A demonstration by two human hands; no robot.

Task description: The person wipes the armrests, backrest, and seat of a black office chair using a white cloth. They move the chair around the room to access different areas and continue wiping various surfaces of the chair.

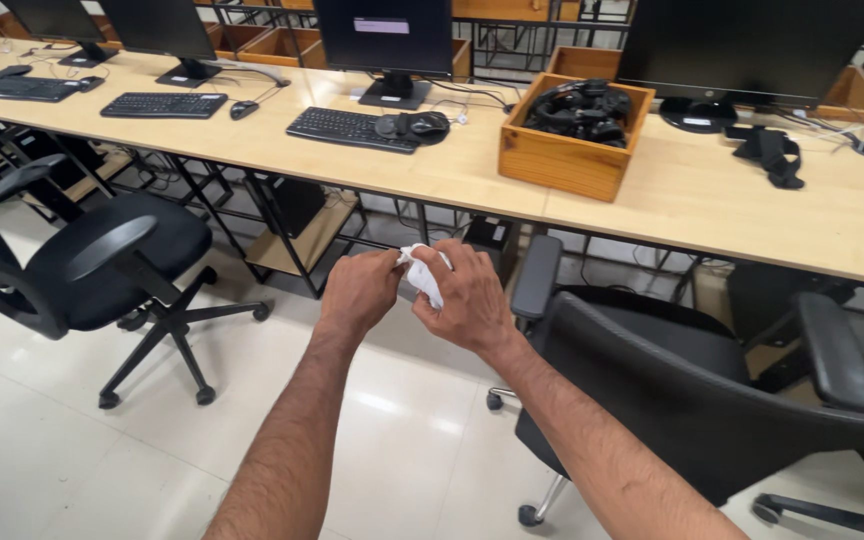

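Both forearms reach forward; I note left hand and right hand curled, fingers pinching one crumpled white cloth above black office chair; wooden desk beyond.

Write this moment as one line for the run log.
left hand: holds white cloth | right hand: holds same cloth | place: above floor, before desk | nearest: black office chair

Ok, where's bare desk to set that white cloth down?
Both hands, left hand and right hand, hold the cloth. Bare desk lies between the keyboard and the wooden box, and right of the box, below the strap. Around the monitors it is crowded.
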